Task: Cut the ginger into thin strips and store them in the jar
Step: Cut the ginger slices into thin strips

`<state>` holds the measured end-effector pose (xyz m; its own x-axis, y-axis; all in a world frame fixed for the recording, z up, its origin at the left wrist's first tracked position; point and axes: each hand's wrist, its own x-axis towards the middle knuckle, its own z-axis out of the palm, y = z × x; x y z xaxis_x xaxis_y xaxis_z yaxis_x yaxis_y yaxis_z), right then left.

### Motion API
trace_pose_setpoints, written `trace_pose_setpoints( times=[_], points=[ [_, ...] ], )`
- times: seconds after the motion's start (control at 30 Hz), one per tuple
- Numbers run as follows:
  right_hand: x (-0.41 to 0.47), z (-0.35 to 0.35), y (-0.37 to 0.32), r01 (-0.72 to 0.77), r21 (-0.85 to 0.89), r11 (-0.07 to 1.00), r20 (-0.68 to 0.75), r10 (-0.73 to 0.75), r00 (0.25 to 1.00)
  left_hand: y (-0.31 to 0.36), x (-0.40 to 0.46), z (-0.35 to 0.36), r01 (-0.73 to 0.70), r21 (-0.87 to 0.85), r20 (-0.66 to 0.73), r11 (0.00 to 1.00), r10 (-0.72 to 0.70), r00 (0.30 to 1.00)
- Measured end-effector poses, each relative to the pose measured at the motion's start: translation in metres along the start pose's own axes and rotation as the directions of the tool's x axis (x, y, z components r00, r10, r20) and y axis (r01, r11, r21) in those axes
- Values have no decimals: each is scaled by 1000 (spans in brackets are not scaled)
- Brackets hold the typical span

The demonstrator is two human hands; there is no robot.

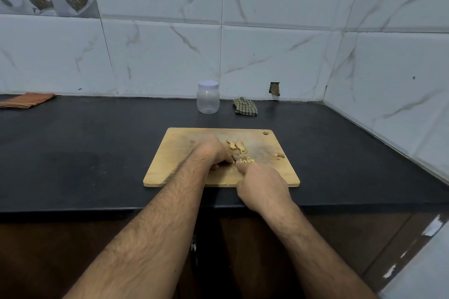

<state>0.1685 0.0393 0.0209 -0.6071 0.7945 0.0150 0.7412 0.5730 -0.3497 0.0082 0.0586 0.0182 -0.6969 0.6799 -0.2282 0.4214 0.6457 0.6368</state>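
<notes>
On the wooden cutting board [184, 153] at the middle of the black counter [85, 143], I am partway through the cutting. My left hand [213, 150] is curled down over the piece being cut, fingers bent and pinning it to the board; the piece itself is mostly hidden under my fingers. My right hand [261, 183] is wrapped round the knife [233, 158], of which only a short bit of blade shows between my two hands; the handle is covered by my grip.

Just at 12 o'clock of the blade lie two larger ginger slices [237, 145], not yet cut into strips. Touching the blade at about 3 o'clock is a small heap of cut strips [247, 160], and further toward 3 o'clock, near the board's right edge, a few more bits [279, 155] sit apart.

At 12 o'clock beyond the board, near the tiled wall, the clear plastic jar [208, 99] stands upright with its pale lid [208, 85] on, and it looks empty. So I judge only a little is cut; most slicing, opening the jar and filling it are left.
</notes>
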Motion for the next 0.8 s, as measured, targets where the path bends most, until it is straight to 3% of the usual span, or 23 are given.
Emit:
trace_pose_setpoints(
  times=[0.57,0.8],
  points=[
    [-10,2,11,-8,31,999,-24,8,1000,-1,-6,0,-46,7,4,999,46,999],
    [-16,-4,15,-11,-17,1000,-29,11,1000,-9,-11,-7,-99,-123,79,987,110,991]
  ],
)
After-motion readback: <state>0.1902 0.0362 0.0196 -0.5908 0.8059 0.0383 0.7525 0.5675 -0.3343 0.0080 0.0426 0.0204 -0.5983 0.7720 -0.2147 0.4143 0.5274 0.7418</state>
